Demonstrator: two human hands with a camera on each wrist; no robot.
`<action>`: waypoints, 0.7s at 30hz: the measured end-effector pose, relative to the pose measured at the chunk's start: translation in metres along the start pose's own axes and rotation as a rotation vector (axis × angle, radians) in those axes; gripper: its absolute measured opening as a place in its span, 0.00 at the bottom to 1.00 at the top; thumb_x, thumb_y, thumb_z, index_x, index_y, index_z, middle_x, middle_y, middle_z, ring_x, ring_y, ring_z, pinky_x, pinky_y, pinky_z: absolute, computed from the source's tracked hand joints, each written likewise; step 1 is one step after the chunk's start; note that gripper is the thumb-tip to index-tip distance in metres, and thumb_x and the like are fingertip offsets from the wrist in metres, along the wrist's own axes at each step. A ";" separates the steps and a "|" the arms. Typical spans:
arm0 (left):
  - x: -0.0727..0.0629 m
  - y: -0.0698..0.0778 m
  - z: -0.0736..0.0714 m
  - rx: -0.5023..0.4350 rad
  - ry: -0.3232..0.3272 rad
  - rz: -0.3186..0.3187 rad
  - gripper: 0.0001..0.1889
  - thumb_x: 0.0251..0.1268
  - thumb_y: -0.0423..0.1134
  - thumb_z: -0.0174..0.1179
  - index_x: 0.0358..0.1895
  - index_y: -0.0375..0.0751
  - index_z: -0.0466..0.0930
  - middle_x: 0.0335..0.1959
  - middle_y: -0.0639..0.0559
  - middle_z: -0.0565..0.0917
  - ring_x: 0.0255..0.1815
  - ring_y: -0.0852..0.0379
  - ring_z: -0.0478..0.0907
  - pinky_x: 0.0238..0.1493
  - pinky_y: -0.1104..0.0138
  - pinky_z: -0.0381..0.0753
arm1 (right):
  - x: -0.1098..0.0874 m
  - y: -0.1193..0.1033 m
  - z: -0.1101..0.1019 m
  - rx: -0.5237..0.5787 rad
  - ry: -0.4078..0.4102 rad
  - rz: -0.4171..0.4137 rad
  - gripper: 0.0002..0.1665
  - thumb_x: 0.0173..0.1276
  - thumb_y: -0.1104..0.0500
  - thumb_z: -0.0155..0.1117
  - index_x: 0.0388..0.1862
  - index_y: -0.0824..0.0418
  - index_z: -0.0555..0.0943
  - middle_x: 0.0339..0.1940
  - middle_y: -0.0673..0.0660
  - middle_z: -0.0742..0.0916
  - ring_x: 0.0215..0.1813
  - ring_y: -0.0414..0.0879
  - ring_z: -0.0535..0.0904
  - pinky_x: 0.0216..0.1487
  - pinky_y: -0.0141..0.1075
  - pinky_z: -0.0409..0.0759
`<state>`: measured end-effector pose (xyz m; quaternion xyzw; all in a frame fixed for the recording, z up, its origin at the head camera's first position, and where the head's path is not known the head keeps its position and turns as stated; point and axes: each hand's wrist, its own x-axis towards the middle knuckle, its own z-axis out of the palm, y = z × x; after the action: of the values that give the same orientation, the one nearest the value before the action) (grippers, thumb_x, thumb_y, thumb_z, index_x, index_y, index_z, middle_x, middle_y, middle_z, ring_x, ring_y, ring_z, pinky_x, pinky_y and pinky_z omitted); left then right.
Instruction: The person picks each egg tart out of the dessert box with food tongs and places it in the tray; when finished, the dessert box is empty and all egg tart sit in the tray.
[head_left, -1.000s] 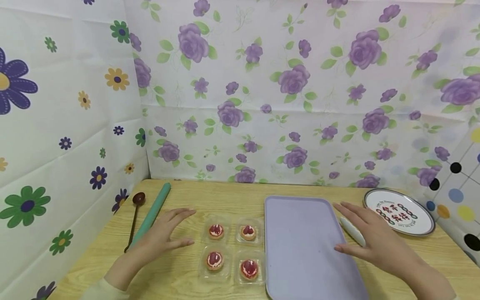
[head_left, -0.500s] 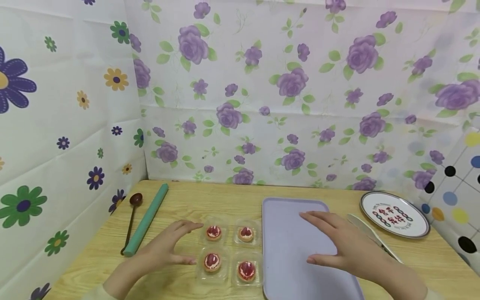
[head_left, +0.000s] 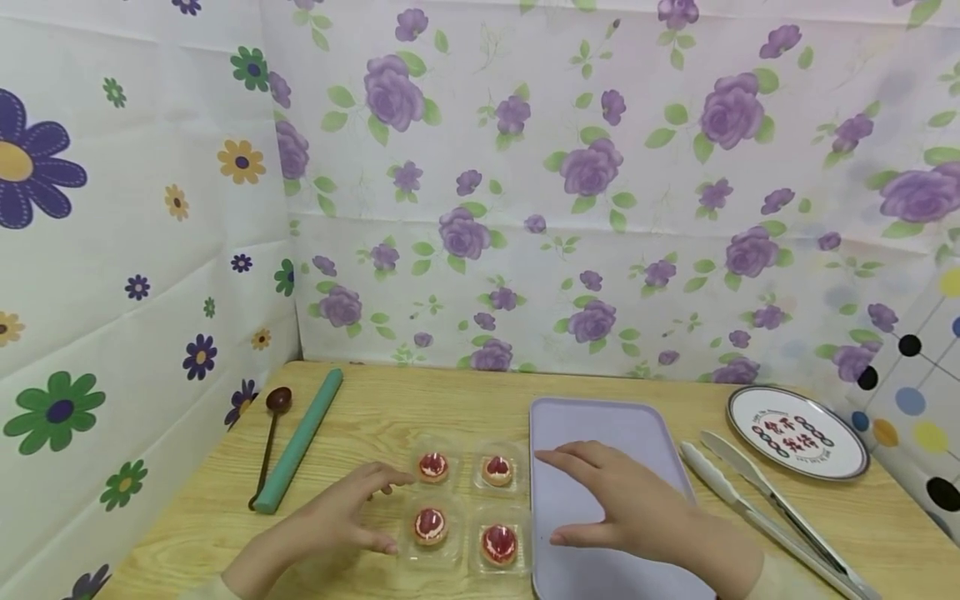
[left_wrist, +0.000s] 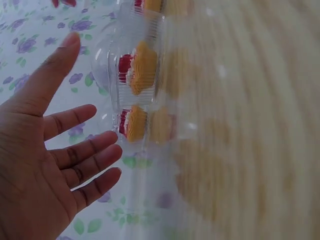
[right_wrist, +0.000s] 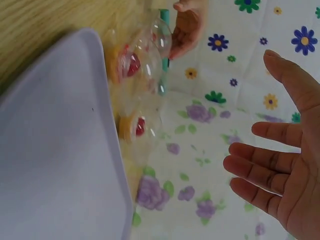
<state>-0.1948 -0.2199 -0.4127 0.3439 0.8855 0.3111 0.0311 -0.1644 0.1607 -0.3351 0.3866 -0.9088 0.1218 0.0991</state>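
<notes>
Several small fruit tarts with red tops sit in clear plastic boxes on the wooden table, among them a front left tart (head_left: 429,527) and a front right tart (head_left: 499,545). Close to the left side of the boxes is my left hand (head_left: 341,517), fingers spread and holding nothing. In the left wrist view a tart (left_wrist: 142,67) shows side-on beyond the fingertips. My right hand (head_left: 626,508) hovers over the lavender tray (head_left: 551,421), thumb and fingers apart, its palm turned toward the tarts. The right wrist view also shows that hand (right_wrist: 280,155) holding nothing.
To the left lie a teal rolling pin (head_left: 300,442) and a dark brown ladle (head_left: 277,404). Right of the tray are metal tongs (head_left: 757,512), and a round white plate (head_left: 795,429) with red writing stands behind them. Flowered cloth (head_left: 465,167) hangs along the back.
My right hand has moved left from the tray's right edge to over the tray, uncovering the tongs. My left hand has come slightly nearer to the boxed tarts.
</notes>
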 end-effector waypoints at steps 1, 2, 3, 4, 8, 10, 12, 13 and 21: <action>-0.001 -0.001 0.001 -0.018 -0.002 -0.011 0.38 0.49 0.56 0.69 0.65 0.47 0.70 0.57 0.46 0.76 0.51 0.49 0.74 0.48 0.62 0.78 | 0.004 -0.003 0.003 0.007 -0.019 -0.002 0.44 0.61 0.29 0.57 0.70 0.50 0.68 0.60 0.50 0.79 0.60 0.48 0.77 0.58 0.47 0.78; -0.002 -0.002 0.001 -0.041 -0.004 -0.026 0.38 0.49 0.56 0.69 0.65 0.47 0.70 0.57 0.46 0.76 0.51 0.50 0.74 0.48 0.63 0.78 | 0.007 -0.005 0.005 0.012 -0.033 -0.007 0.44 0.61 0.29 0.57 0.69 0.51 0.68 0.59 0.50 0.79 0.60 0.47 0.77 0.58 0.47 0.77; -0.003 -0.003 0.001 -0.064 -0.004 -0.038 0.38 0.49 0.56 0.70 0.65 0.47 0.70 0.57 0.46 0.76 0.51 0.51 0.74 0.47 0.64 0.78 | 0.011 -0.008 0.008 0.017 -0.044 -0.016 0.43 0.61 0.30 0.57 0.69 0.52 0.69 0.59 0.50 0.79 0.60 0.47 0.77 0.59 0.46 0.77; -0.003 -0.003 0.002 -0.083 -0.004 -0.046 0.38 0.50 0.55 0.70 0.65 0.47 0.70 0.56 0.47 0.76 0.50 0.52 0.74 0.46 0.65 0.77 | 0.014 -0.010 0.011 0.021 -0.056 -0.024 0.43 0.61 0.30 0.58 0.68 0.53 0.70 0.59 0.50 0.79 0.60 0.47 0.76 0.59 0.45 0.77; -0.006 -0.007 0.002 -0.131 -0.003 -0.061 0.37 0.50 0.53 0.70 0.65 0.44 0.70 0.54 0.47 0.77 0.48 0.54 0.73 0.42 0.68 0.75 | 0.027 -0.019 0.024 0.040 -0.077 -0.058 0.41 0.61 0.32 0.60 0.66 0.55 0.72 0.58 0.50 0.79 0.60 0.45 0.76 0.60 0.43 0.77; -0.007 -0.008 0.003 -0.130 -0.004 -0.057 0.37 0.51 0.52 0.70 0.64 0.43 0.70 0.53 0.47 0.77 0.47 0.54 0.73 0.40 0.69 0.75 | 0.033 -0.023 0.029 0.047 -0.085 -0.064 0.41 0.61 0.32 0.61 0.66 0.55 0.72 0.59 0.50 0.79 0.60 0.45 0.76 0.61 0.43 0.77; -0.007 -0.010 0.004 -0.134 -0.008 -0.065 0.37 0.51 0.52 0.70 0.64 0.42 0.70 0.53 0.47 0.77 0.47 0.55 0.73 0.40 0.69 0.75 | 0.039 -0.026 0.034 0.047 -0.092 -0.071 0.41 0.61 0.32 0.61 0.66 0.56 0.73 0.59 0.50 0.80 0.61 0.45 0.76 0.61 0.43 0.76; -0.007 -0.010 0.005 -0.135 -0.010 -0.062 0.37 0.50 0.52 0.70 0.64 0.42 0.70 0.53 0.47 0.77 0.47 0.55 0.73 0.41 0.69 0.75 | 0.042 -0.028 0.036 0.045 -0.096 -0.073 0.42 0.61 0.32 0.60 0.66 0.56 0.73 0.59 0.51 0.80 0.61 0.45 0.76 0.62 0.43 0.76; -0.004 -0.018 0.014 -0.159 -0.019 -0.030 0.39 0.49 0.52 0.72 0.63 0.38 0.70 0.51 0.49 0.77 0.46 0.59 0.73 0.47 0.69 0.76 | 0.062 -0.042 0.053 0.050 -0.141 -0.078 0.40 0.61 0.32 0.61 0.65 0.55 0.74 0.58 0.51 0.80 0.60 0.45 0.76 0.60 0.40 0.78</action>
<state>-0.1986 -0.2256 -0.4347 0.3299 0.8628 0.3765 0.0711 -0.1810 0.0749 -0.3620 0.4317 -0.8944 0.1129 0.0299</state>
